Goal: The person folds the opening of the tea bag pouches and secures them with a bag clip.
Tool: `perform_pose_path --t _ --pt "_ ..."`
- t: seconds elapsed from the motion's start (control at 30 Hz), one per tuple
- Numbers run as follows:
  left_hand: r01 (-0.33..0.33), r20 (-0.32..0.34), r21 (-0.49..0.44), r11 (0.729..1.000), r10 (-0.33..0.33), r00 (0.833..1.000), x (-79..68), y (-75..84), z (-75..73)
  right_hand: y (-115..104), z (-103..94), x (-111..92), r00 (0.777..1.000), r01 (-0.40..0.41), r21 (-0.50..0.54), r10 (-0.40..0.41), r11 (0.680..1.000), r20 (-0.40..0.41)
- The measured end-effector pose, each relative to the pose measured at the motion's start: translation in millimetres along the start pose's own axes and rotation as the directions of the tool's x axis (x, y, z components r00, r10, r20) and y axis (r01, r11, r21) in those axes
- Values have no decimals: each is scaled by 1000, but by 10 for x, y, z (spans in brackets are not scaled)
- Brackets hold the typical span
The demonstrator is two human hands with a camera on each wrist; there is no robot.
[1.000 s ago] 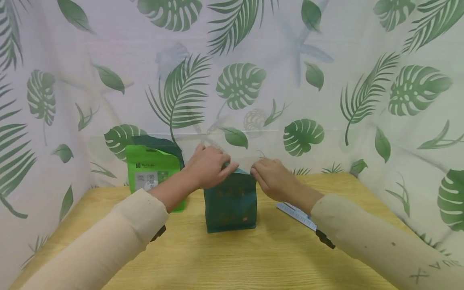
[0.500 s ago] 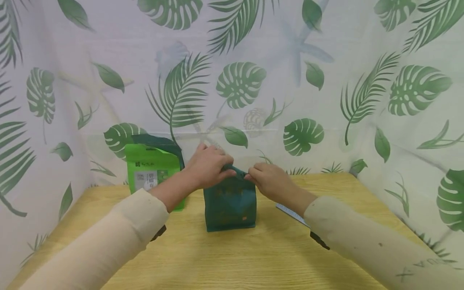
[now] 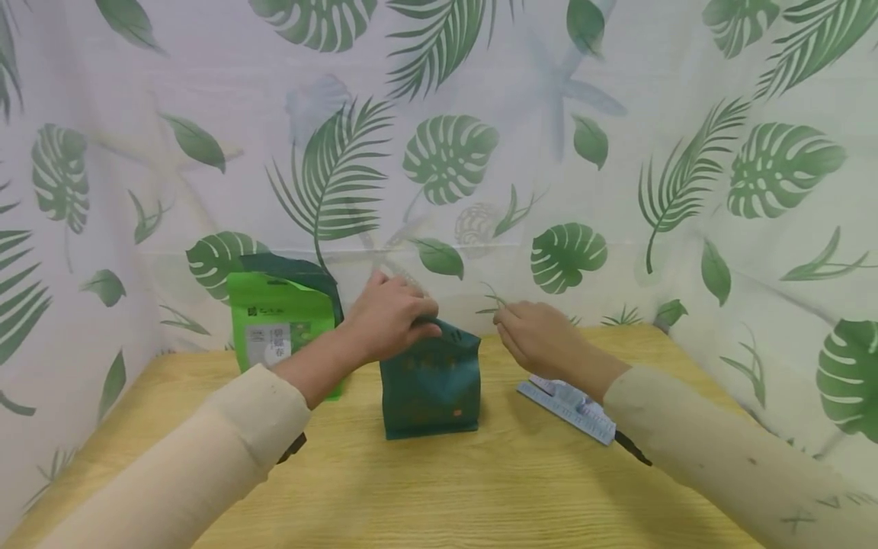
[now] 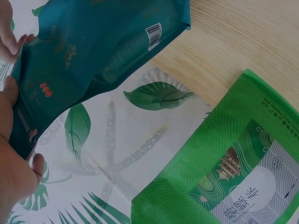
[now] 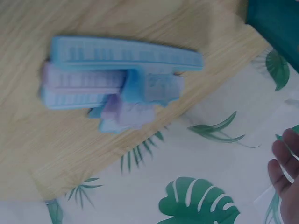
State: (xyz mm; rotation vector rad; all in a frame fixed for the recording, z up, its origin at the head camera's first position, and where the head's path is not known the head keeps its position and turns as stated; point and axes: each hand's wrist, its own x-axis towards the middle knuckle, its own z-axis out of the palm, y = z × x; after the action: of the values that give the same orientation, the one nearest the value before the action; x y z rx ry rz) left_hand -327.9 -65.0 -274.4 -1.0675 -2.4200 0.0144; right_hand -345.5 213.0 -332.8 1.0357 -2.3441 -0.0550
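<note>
A dark teal tea bag [image 3: 432, 393] stands upright on the table, its top folding over to the left. My left hand [image 3: 387, 316] pinches the top edge of this bag, thumb in front; the left wrist view shows the teal bag [image 4: 93, 51] between thumb and fingers. Just right of the bag's top corner, my right hand [image 3: 542, 335] is lifted with nothing visible in it. Its fingers [image 5: 282, 158] are loosely bent in the right wrist view. Below that hand lie several pastel blue and purple plastic sealing clips [image 3: 565, 412] with piano-key markings, stacked together.
A bright green tea bag [image 3: 281, 305] stands at the left, close to my left forearm, with a dark green bag [image 3: 295, 265] behind it. The wooden table [image 3: 425, 496] ends at a leaf-printed cloth backdrop [image 3: 439, 69].
My right hand first moved in to the teal bag's top edge, then drew back to the right, exposing more of the clips. My left hand stays on the bag's top.
</note>
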Motion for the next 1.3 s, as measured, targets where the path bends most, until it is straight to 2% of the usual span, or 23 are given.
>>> perform_pose_path --t 0.1,0.17,0.23,0.33,0.43,0.6,0.67,0.7,0.77,0.9,1.1,1.3 --pt "-4 -8 1 1000 4 1000 -13 8 5 56 3 -108 987 -59 -27 63 998 145" --pt "-5 -7 5 1000 5 1000 -18 10 10 83 -1 -174 956 -103 -54 114 993 271" --pt "-5 -5 11 1000 5 1000 -23 12 15 109 -8 -235 906 -154 -71 169 986 388" --pt "-6 1 18 1000 6 1000 -24 12 22 166 -14 -326 833 -206 -88 222 975 507" --pt "-7 4 21 1000 6 1000 -25 10 32 214 -1 -413 767 -253 -92 258 963 587" --pt "-14 -8 16 1000 14 1000 -30 8 37 231 21 -542 641 -316 -93 285 944 712" --pt "-19 -14 17 1000 20 1000 -35 8 36 221 25 -579 603 -331 -86 281 940 746" --pt "-20 -16 16 1000 20 1000 -37 7 37 214 26 -593 594 -335 -83 278 939 755" --pt "-23 -23 18 1000 24 999 -41 7 39 201 32 -609 588 -333 -73 267 940 763" --pt "-26 -22 16 1000 27 999 -43 9 40 193 26 -619 609 -317 -44 239 948 756" --pt "-25 -21 18 1000 25 999 -52 15 37 189 3 -596 676 -259 2 180 966 715" --pt "-23 -17 4 1000 23 1000 -55 21 32 193 -9 -536 741 -260 66 155 963 653"
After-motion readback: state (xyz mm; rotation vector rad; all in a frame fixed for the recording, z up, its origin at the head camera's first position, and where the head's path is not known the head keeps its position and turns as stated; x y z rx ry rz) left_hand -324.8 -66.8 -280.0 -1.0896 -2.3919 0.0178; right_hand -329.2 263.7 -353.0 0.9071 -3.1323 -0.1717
